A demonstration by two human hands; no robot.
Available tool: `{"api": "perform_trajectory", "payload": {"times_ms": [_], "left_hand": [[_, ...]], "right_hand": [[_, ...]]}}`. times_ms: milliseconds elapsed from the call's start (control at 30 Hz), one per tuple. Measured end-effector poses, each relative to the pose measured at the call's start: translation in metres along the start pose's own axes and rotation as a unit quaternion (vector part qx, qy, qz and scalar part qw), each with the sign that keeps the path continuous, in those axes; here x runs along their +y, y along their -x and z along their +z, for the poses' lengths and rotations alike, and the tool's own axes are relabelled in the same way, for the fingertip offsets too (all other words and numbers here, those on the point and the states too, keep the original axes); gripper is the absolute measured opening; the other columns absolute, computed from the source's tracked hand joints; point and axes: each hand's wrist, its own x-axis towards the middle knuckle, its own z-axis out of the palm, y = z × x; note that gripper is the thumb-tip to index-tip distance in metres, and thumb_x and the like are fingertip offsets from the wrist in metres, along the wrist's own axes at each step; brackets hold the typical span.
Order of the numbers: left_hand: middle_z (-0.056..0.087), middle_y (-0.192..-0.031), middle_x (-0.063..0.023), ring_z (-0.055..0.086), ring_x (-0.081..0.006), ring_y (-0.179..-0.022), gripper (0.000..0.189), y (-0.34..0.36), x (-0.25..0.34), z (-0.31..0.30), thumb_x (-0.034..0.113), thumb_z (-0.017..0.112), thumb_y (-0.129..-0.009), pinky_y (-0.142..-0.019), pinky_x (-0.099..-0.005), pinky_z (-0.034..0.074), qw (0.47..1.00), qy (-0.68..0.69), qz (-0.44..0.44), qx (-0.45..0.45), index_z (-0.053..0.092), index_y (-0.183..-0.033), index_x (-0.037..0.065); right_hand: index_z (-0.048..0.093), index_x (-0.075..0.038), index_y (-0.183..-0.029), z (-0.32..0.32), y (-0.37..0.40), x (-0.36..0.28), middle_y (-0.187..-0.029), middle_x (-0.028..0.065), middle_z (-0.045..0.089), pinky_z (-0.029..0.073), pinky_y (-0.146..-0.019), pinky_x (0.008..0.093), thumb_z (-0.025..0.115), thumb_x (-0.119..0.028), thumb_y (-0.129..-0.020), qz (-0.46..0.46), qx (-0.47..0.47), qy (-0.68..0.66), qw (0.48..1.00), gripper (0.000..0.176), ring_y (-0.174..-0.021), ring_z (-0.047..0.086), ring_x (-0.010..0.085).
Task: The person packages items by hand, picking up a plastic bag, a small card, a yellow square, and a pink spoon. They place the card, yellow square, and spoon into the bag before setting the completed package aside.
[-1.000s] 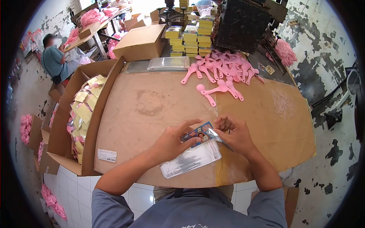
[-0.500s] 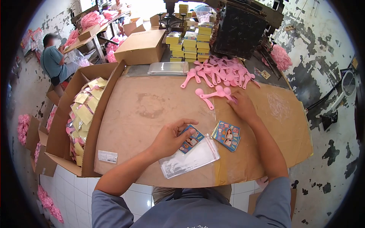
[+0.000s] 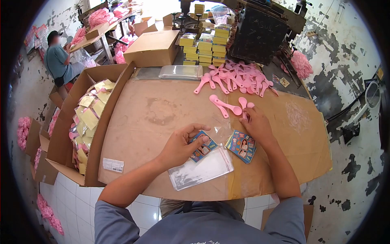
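Observation:
My left hand (image 3: 182, 147) is closed on a blue printed card (image 3: 204, 147), its thumb on top, above a stack of clear plastic bags (image 3: 201, 171). My right hand (image 3: 255, 124) pinches a pink spoon (image 3: 249, 106) by its handle, just above a stack of printed cards (image 3: 242, 147). Beside it lie another pink spoon (image 3: 243, 101) and a crossed pair of pink spoons (image 3: 223, 105). Farther back is a heap of pink spoons (image 3: 239, 77).
An open carton (image 3: 111, 118) at the left holds filled packets. A closed box (image 3: 151, 48), bundled cards (image 3: 203, 49) and a black machine (image 3: 258, 34) stand at the back. A person (image 3: 59, 61) sits at the far left.
My right hand has drawn back toward me with a spoon. The loose spoons near it have shifted and separated. My left hand still holds the card in nearly the same place.

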Motion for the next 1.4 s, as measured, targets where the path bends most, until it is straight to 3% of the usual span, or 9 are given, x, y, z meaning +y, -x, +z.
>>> {"api": "perform_trajectory", "payload": {"times_ms": [333, 433, 533, 633, 733, 933, 1133, 1300, 1400], "left_hand": [[0.073, -0.101, -0.0044, 0.066, -0.0044, -0.089, 0.030, 0.000, 0.002, 0.000, 0.010, 0.064, -0.104, -0.076, -0.0218, 0.056, 1.000, -0.010, -0.012, -0.001, 0.060, -0.132, -0.001], [0.072, -0.099, -0.0037, 0.065, -0.0042, -0.090, 0.031, 0.000, 0.002, 0.002, 0.009, 0.065, -0.104, -0.077, -0.0220, 0.056, 1.000, 0.001, -0.004, -0.001, 0.060, -0.133, -0.001], [0.072, -0.099, -0.0035, 0.065, -0.0042, -0.090, 0.033, 0.000, 0.000, 0.000, 0.008, 0.066, -0.103, -0.078, -0.0221, 0.056, 1.000, 0.006, 0.003, 0.002, 0.059, -0.134, -0.001], [0.073, -0.100, -0.0044, 0.066, -0.0048, -0.091, 0.034, -0.001, 0.001, -0.001, 0.008, 0.066, -0.103, -0.079, -0.0222, 0.056, 1.000, -0.007, -0.007, 0.002, 0.059, -0.135, -0.001], [0.074, -0.103, -0.0062, 0.067, -0.0051, -0.092, 0.035, -0.002, -0.001, -0.002, 0.008, 0.066, -0.103, -0.079, -0.0225, 0.056, 1.000, -0.012, -0.021, 0.002, 0.059, -0.136, -0.001], [0.076, -0.109, -0.0067, 0.067, -0.0050, -0.093, 0.032, 0.000, 0.002, 0.001, 0.011, 0.067, -0.103, -0.080, -0.0230, 0.057, 0.996, -0.066, -0.051, -0.023, 0.065, -0.132, 0.000], [0.077, -0.110, -0.0078, 0.069, -0.0076, -0.093, 0.033, 0.004, 0.004, 0.006, 0.017, 0.068, -0.103, -0.082, -0.0248, 0.057, 0.992, -0.091, -0.045, -0.075, 0.067, -0.131, 0.000], [0.075, -0.110, -0.0028, 0.066, -0.0063, -0.092, 0.034, 0.007, 0.005, 0.002, 0.020, 0.063, -0.106, -0.083, -0.0256, 0.055, 0.980, 0.069, -0.049, -0.180, 0.064, -0.135, 0.001], [0.074, -0.113, -0.0061, 0.068, -0.0099, -0.098, 0.037, 0.009, 0.014, -0.007, 0.021, 0.064, -0.106, -0.090, -0.0280, 0.054, 0.959, 0.143, -0.093, -0.226, 0.062, -0.136, 0.001]], "right_hand": [[0.069, -0.002, -0.115, 0.000, -0.005, 0.012, -0.097, 0.0148, 0.061, 0.052, -0.082, 0.0431, 0.069, -0.017, -0.092, 0.157, -0.017, -0.058, 0.986, 0.027, -0.092, 0.065, 0.0313], [0.070, -0.002, -0.113, 0.006, 0.001, 0.024, -0.092, 0.0135, 0.063, 0.051, -0.076, 0.0375, 0.067, -0.012, -0.095, 0.060, 0.109, -0.099, 0.987, 0.022, -0.085, 0.065, 0.0246], [0.070, -0.002, -0.114, -0.025, 0.008, -0.009, -0.091, 0.0099, 0.067, 0.049, -0.071, 0.0320, 0.066, -0.010, -0.098, 0.078, -0.028, -0.269, 0.960, 0.018, -0.078, 0.063, 0.0169], [0.070, -0.002, -0.114, -0.034, 0.018, -0.029, -0.092, 0.0062, 0.070, 0.048, -0.068, 0.0288, 0.065, -0.009, -0.099, -0.029, -0.123, -0.329, 0.936, 0.017, -0.075, 0.059, 0.0119], [0.070, -0.002, -0.114, -0.035, 0.021, -0.039, -0.095, 0.0044, 0.070, 0.048, -0.070, 0.0293, 0.063, -0.008, -0.100, -0.019, -0.117, -0.414, 0.902, 0.018, -0.078, 0.060, 0.0118], [0.071, -0.002, -0.113, -0.055, 0.022, -0.059, -0.103, 0.0078, 0.070, 0.053, -0.074, 0.0303, 0.064, -0.005, -0.096, -0.152, -0.155, -0.291, 0.932, 0.019, -0.087, 0.066, 0.0175], [0.052, -0.004, -0.147, -0.048, 0.024, -0.097, -0.146, 0.0180, 0.054, 0.039, -0.115, 0.0436, 0.058, -0.020, -0.100, -0.216, -0.120, -0.358, 0.900, 0.049, -0.136, 0.051, 0.0317], [0.035, -0.005, -0.159, -0.046, 0.028, -0.116, -0.160, 0.0162, 0.042, 0.025, -0.123, 0.0483, 0.051, -0.025, -0.103, -0.087, -0.311, -0.702, 0.635, 0.061, -0.149, 0.037, 0.0293], [0.046, -0.005, -0.151, -0.055, 0.017, -0.107, -0.152, 0.0150, 0.051, 0.032, -0.118, 0.0469, 0.055, -0.022, -0.103, -0.129, -0.270, -0.619, 0.726, 0.052, -0.142, 0.045, 0.0265]]}}
